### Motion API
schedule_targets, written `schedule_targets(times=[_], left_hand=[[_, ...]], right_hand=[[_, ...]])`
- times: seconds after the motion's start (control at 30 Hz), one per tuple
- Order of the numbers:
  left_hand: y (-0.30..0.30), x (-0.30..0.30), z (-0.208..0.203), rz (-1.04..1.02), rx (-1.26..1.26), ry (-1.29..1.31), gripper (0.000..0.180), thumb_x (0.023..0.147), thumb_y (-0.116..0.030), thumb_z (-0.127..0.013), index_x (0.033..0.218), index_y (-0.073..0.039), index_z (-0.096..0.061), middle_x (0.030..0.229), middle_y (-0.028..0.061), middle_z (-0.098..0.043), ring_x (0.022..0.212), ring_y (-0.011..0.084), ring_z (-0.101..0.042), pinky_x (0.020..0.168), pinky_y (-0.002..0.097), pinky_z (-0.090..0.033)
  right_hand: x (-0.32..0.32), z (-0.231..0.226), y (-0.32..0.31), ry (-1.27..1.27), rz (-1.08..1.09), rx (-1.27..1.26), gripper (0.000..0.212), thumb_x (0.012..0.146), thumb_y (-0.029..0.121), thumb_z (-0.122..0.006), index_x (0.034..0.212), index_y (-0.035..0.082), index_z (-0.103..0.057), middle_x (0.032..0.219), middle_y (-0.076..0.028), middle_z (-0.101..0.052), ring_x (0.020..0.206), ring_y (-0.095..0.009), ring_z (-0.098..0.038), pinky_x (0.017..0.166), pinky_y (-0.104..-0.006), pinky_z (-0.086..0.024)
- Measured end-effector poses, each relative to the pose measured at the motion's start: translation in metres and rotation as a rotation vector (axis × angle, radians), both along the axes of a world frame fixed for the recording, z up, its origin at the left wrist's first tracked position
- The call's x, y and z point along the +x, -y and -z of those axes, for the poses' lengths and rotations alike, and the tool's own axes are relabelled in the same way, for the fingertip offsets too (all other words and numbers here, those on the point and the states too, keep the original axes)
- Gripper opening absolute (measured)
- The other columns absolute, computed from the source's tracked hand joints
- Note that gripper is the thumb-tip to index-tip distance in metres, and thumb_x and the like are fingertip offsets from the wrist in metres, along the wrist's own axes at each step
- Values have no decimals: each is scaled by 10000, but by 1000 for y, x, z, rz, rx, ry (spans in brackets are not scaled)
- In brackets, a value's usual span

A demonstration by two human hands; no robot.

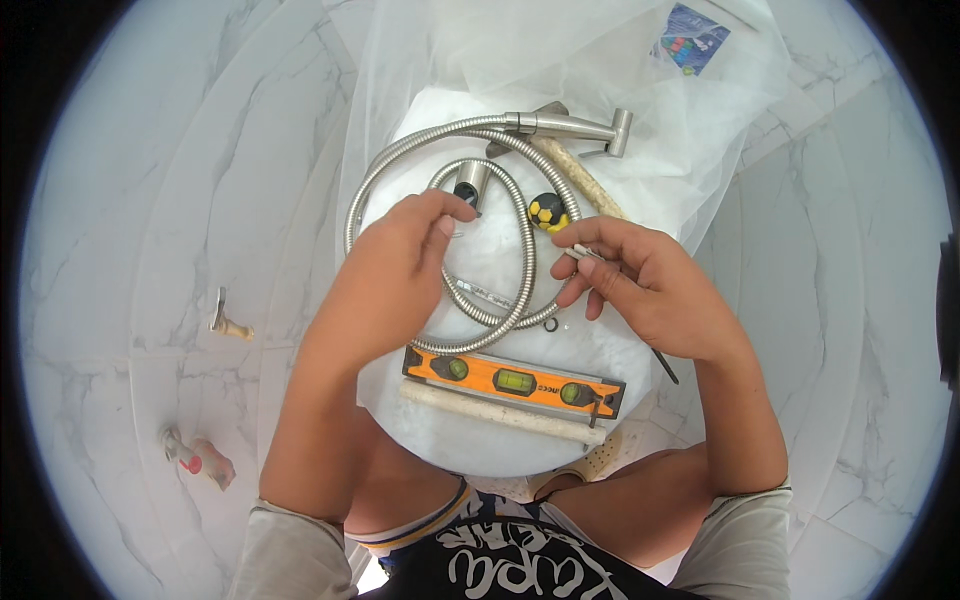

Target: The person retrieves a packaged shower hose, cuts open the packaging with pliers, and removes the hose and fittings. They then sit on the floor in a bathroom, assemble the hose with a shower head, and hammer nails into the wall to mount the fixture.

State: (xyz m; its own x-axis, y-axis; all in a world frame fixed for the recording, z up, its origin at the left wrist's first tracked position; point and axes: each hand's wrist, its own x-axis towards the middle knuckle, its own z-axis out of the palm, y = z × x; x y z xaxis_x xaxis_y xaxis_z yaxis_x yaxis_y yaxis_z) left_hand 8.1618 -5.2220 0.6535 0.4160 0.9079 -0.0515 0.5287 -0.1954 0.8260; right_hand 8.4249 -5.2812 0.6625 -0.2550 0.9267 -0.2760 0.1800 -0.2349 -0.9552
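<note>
My left hand (395, 265) is closed, its thumb and forefinger near a short metal cylinder (473, 180) with a dark opening. Whatever is between those fingertips is too small to make out. Between the thumb and fingers of my right hand (640, 280) are a few small, thin grey pieces (578, 252), like screws or wall plugs. Just beyond that hand rests a black-and-yellow ball-shaped handle (546, 211). A coiled metal shower hose (528, 250) lies around both, joined to a metal hand sprayer (565, 125). Inside the coil is a slim metal bit (484, 293).
An orange spirit level (515, 381) and a pale stick (500, 411) lie along the near edge of the white-covered round surface (480, 455). A hammer's wooden handle (585, 180) passes under the sprayer. A small black ring (551, 325) sits near the hose. Two taps (232, 325) (182, 452) project at left.
</note>
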Motion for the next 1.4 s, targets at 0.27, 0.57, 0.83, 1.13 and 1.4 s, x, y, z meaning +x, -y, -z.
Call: schedule_targets(times=[0.27, 0.57, 0.83, 1.13, 1.4], left_hand=[[-1, 24, 13, 10, -1157, 1017, 384, 1137, -371, -518, 1077, -12, -641, 937, 56, -567, 713, 109, -467, 621, 237, -416], [9, 41, 20, -125, -726, 737, 259, 1093, -340, -648, 1086, -81, -656, 881, -18, -626, 746, 81, -507, 635, 234, -404], [-15, 40, 5, 6, -660, 701, 226, 1054, -199, -705, 1213, -47, -656, 946, -18, -656, 767, 45, -498, 631, 212, -370], [-54, 95, -65, 100, -482, 470, 250, 1071, -148, -643, 1251, 24, -635, 993, 6, -628, 757, 39, -429, 628, 192, -372], [-82, 99, -81, 167, -288, 380, 343, 1029, -182, -719, 1282, 49, -714, 939, -6, -683, 705, 32, -433, 606, 198, -345]], right_hand=[[-7, -2, -7, -9, 8, 81, 280, 1126, 120, -526, 1322, -65, -601, 1010, -100, -738, 868, -157, -736, 718, -288, -563], [-21, 0, -9, 103, 87, 276, 212, 1086, 151, -591, 1219, -13, -598, 856, -135, -743, 756, -208, -735, 687, -351, -558], [2, -12, -31, 67, -78, 339, 212, 1045, 194, -664, 1137, 19, -588, 775, -153, -744, 677, -217, -712, 656, -357, -533], [46, -20, -59, 54, 298, 637, 245, 891, 250, -809, 947, 12, -796, 829, -146, -775, 713, -250, -726, 701, -374, -572], [49, -27, -67, -107, 288, 680, 238, 938, 135, -747, 1125, -4, -796, 881, -133, -783, 747, -195, -724, 752, -330, -580]])
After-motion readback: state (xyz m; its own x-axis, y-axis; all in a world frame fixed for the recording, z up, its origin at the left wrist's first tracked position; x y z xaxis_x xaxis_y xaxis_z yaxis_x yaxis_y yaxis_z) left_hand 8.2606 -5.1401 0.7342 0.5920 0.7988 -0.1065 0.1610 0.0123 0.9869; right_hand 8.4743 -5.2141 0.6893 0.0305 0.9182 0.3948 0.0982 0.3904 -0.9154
